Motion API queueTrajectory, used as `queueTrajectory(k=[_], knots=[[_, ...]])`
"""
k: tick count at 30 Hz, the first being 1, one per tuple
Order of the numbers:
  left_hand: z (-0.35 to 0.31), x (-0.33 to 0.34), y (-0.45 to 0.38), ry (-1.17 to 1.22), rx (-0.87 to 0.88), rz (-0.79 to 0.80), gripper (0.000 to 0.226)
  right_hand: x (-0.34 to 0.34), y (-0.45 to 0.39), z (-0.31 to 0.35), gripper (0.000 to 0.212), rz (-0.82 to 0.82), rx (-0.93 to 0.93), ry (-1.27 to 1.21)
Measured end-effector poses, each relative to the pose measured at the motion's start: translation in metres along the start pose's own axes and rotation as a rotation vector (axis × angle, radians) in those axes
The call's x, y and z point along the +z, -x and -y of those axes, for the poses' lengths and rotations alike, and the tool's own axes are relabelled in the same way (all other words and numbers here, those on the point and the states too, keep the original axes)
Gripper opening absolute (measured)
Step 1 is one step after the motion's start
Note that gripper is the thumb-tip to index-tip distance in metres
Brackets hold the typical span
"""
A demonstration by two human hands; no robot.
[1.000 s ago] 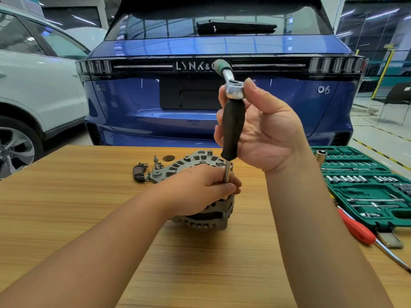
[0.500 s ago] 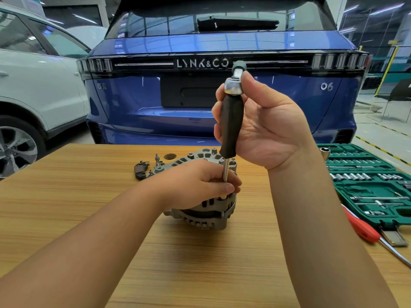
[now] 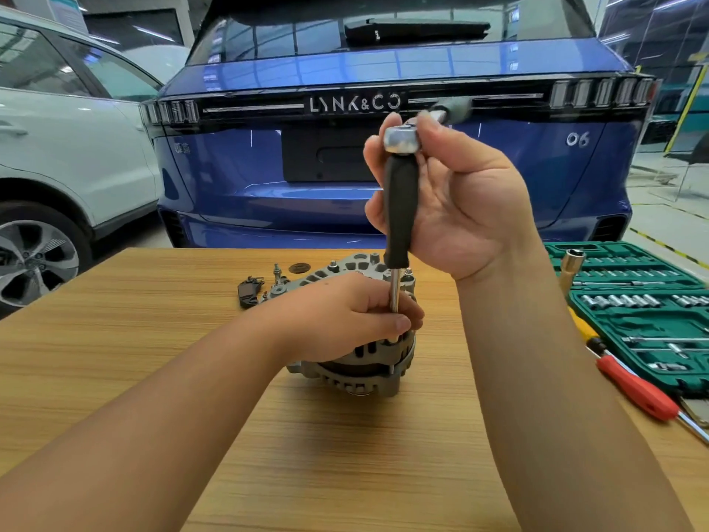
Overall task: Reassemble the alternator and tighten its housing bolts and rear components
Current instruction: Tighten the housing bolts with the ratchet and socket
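Head view
Alternator (image 3: 360,362): upright on the wooden table (image 3: 153,339), mid-table, its top under the left hand.
Left hand (image 3: 345,316): fingers curled over the alternator, pinching the metal shaft of the driver (image 3: 399,209).
Right hand (image 3: 456,201): curled round the driver's black handle, thumb by the ratchet head (image 3: 401,139).
Loose parts (image 3: 251,289): just behind the alternator.
Socket set (image 3: 644,312): green case, open, far right.
Red screwdriver (image 3: 637,389): beside the case.

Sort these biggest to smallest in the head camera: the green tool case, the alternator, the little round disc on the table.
1. green tool case, partly cut off at the edge
2. alternator
3. round disc, smallest, though farther away
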State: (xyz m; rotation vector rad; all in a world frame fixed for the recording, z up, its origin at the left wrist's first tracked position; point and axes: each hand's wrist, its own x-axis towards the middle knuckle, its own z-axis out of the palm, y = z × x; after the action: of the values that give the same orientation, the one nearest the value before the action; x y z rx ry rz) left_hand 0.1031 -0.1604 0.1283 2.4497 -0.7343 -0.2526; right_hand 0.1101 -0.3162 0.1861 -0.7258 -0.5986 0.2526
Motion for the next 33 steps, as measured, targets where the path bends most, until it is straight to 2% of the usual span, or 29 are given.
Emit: queueTrajectory(k=[2,4,5,10,14,16,20,25,27,28,31,33], knots=[[-0.003,0.004,-0.002,-0.014,-0.003,-0.026,0.02,0.003,-0.002,-0.005,0.031,-0.072,-0.308,0.167],[-0.006,0.009,-0.004,-0.035,-0.01,-0.043,0.022,0.006,-0.001,-0.011,0.036,-0.173,-0.576,0.496],[-0.007,0.011,-0.005,-0.033,-0.016,-0.05,0.022,0.006,-0.001,-0.014,0.033,-0.183,-0.629,0.612],[-0.008,0.013,-0.005,-0.048,-0.025,-0.065,0.02,0.008,0.005,-0.015,0.004,-0.138,-0.541,0.525],[-0.007,0.014,-0.007,-0.063,-0.03,-0.061,0.02,0.006,0.008,-0.013,0.029,-0.086,-0.447,0.377],[-0.007,0.015,-0.007,-0.063,-0.032,-0.061,0.02,0.007,0.008,-0.015,0.03,-0.084,-0.454,0.436],[-0.005,0.015,-0.008,-0.045,-0.028,-0.063,0.019,0.008,0.006,-0.02,0.012,-0.118,-0.717,0.737],[-0.008,0.012,-0.007,-0.067,-0.023,-0.055,0.024,0.002,0.004,-0.023,0.009,-0.229,-0.956,1.096],[-0.011,0.014,-0.007,-0.081,-0.006,-0.079,0.029,0.0,0.002,-0.027,0.017,-0.225,-1.044,1.172],[-0.011,0.014,-0.007,-0.084,-0.005,-0.087,0.029,0.001,0.002,-0.029,0.019,-0.221,-1.022,1.142],[-0.01,0.014,-0.007,-0.084,-0.013,-0.082,0.028,0.008,0.004,-0.031,0.015,-0.228,-0.764,0.935],[-0.009,0.014,-0.007,-0.085,-0.016,-0.077,0.023,0.01,0.006,-0.028,0.02,-0.197,-0.642,0.768]])
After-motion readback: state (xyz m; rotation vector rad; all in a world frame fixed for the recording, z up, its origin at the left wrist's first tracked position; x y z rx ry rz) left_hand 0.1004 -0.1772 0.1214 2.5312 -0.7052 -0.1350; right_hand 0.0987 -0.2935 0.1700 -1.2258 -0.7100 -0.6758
